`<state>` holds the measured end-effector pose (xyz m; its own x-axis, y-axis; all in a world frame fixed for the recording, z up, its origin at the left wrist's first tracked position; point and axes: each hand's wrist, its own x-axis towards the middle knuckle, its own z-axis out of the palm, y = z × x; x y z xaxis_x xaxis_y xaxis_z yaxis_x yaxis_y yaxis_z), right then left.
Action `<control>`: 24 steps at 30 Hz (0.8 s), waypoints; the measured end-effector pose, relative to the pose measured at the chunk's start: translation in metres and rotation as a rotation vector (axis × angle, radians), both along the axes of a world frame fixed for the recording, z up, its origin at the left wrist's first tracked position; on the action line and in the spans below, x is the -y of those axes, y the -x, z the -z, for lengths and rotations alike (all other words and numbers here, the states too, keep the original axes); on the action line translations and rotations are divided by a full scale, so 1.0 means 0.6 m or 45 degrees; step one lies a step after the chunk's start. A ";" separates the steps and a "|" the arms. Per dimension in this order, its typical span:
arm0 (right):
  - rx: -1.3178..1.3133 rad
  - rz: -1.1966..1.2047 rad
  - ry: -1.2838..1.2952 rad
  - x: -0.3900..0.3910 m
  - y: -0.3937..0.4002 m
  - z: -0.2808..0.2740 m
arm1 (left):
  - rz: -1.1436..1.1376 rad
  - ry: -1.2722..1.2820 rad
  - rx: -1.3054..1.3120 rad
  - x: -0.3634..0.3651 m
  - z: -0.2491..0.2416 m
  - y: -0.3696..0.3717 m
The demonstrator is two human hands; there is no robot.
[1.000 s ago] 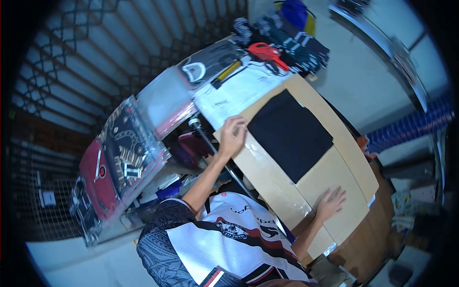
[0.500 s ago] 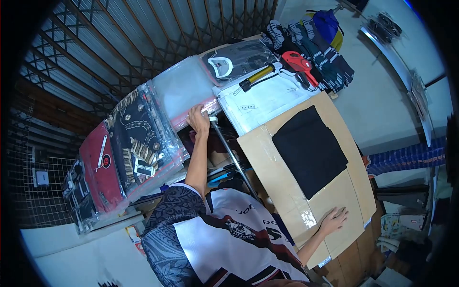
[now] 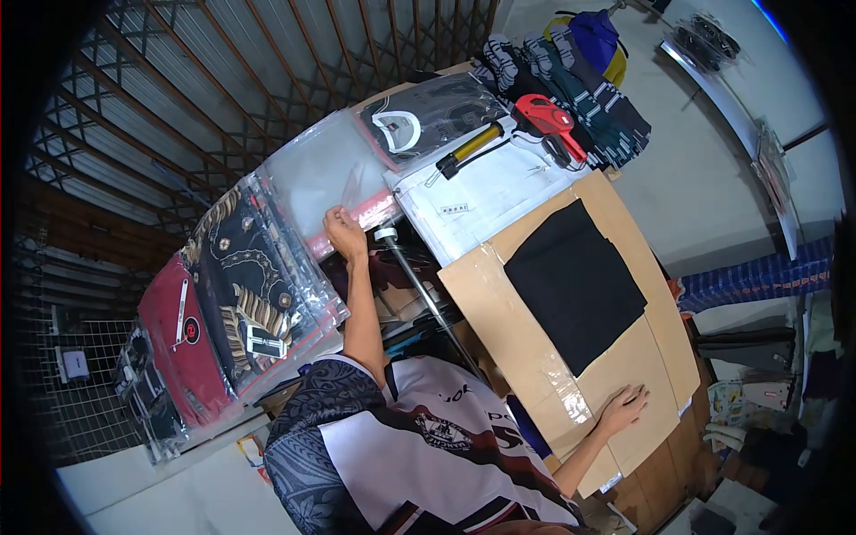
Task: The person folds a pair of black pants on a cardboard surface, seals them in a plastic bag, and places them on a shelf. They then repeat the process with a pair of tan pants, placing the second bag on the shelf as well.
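Note:
My left hand [image 3: 345,232] is at the near edge of a stack of clear plastic bags [image 3: 312,183] with a pink strip along that edge. Its fingers are pinched on the edge of a bag, and a crease of clear film rises beside them. On a sheet of cardboard [image 3: 481,285], my right hand [image 3: 626,408] lies flat with fingers spread, holding nothing. Beyond that hand on the same cardboard is a folded black cloth [image 3: 575,285].
A metal pole [image 3: 419,290] with a white cap stands between the bags and cardboard. Packed garments [image 3: 254,276] lie left. A red handheld tool [image 3: 548,125] and a yellow-black pump-like tube [image 3: 473,150] rest on white packets [image 3: 455,192]. Socks [image 3: 571,80] hang behind.
My left hand has shifted slightly left and its fingers have curled in; a fold of clear plastic now lifts beside it. The right hand stays flat on the cardboard. The view has tilted slightly.

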<state>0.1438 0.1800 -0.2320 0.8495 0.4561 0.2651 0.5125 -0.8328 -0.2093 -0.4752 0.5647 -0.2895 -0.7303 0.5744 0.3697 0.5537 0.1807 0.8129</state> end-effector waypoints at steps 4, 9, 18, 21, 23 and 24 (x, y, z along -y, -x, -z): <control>-0.003 0.000 -0.020 -0.001 0.002 -0.001 | 0.124 -0.096 0.030 0.010 -0.042 -0.027; -0.009 0.000 -0.026 0.002 -0.002 0.005 | 0.465 -0.113 0.124 0.051 -0.141 -0.127; -0.051 -0.094 -0.250 0.029 -0.028 0.038 | 1.461 -0.001 0.211 0.254 -0.286 -0.475; -0.396 -0.233 -0.561 0.039 -0.010 -0.022 | 1.762 0.003 0.221 0.346 -0.286 -0.582; -0.659 -0.276 -1.024 0.042 0.027 -0.079 | 1.926 0.116 0.241 0.404 -0.278 -0.643; -0.638 -0.366 -1.042 0.052 0.030 -0.098 | 1.991 0.141 0.207 0.433 -0.278 -0.670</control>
